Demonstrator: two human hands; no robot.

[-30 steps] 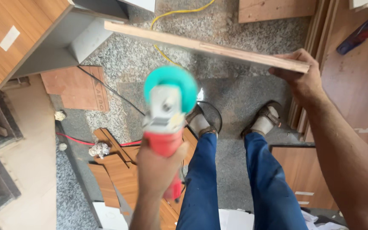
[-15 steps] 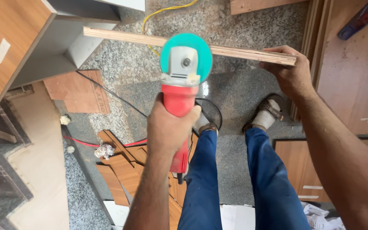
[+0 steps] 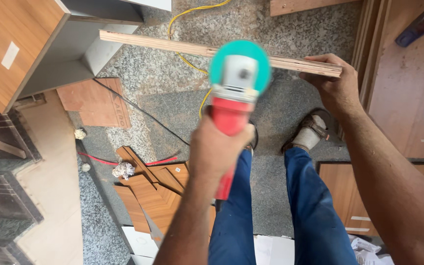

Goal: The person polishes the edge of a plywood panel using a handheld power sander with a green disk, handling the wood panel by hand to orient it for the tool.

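My left hand (image 3: 220, 147) grips the red body of an angle grinder (image 3: 235, 91) with a grey head and a teal disc guard. The guard overlaps the middle of a long plywood strip (image 3: 172, 46) held edge-up above the floor. My right hand (image 3: 333, 81) clamps the right end of that strip, thumb over its top edge. The strip's left end hangs free near a cabinet. Below are my legs in blue trousers and sandalled feet (image 3: 310, 132) on the granite floor.
A wood-and-grey cabinet (image 3: 30, 44) stands at upper left. Wooden offcuts (image 3: 150, 189) and a brown board (image 3: 94, 100) lie on the floor, with yellow (image 3: 187, 12), black and red cables. Wooden panels (image 3: 403, 98) lean at right. A brown panel (image 3: 342, 189) lies near my right leg.
The grinder has risen from below the strip up to its middle. The strip has levelled a little and come lower in view, with my right hand still on its end.
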